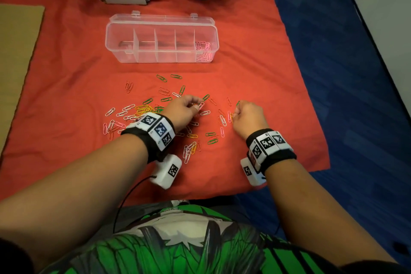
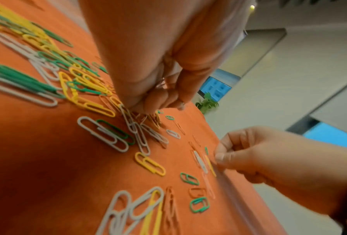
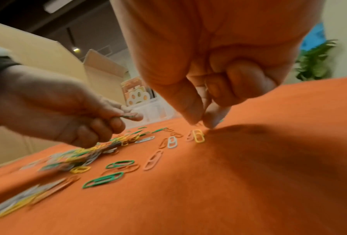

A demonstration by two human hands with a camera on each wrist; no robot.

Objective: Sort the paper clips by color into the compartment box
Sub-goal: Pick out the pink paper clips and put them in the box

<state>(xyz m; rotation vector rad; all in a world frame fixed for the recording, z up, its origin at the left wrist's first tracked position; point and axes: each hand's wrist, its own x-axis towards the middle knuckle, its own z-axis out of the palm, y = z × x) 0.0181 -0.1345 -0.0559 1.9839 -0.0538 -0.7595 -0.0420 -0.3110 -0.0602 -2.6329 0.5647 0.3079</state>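
Both hands low over scattered paper clips.
L hand pinches clips; R hand fingertips pinched together, contents unclear; only head cam shows compartment box.

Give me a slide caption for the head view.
Both hands pick coloured paper clips off the orange cloth; clear plastic compartment box holds pink clips.

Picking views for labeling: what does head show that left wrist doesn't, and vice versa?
Head only: the clear compartment box, lid open, pink clips in its rightmost compartment, the other compartments looking empty.

Left wrist only: the underside of the left hand, fingers curled round several clips.

Both: loose clips on the orange cloth, and the right hand pinching at the cloth.
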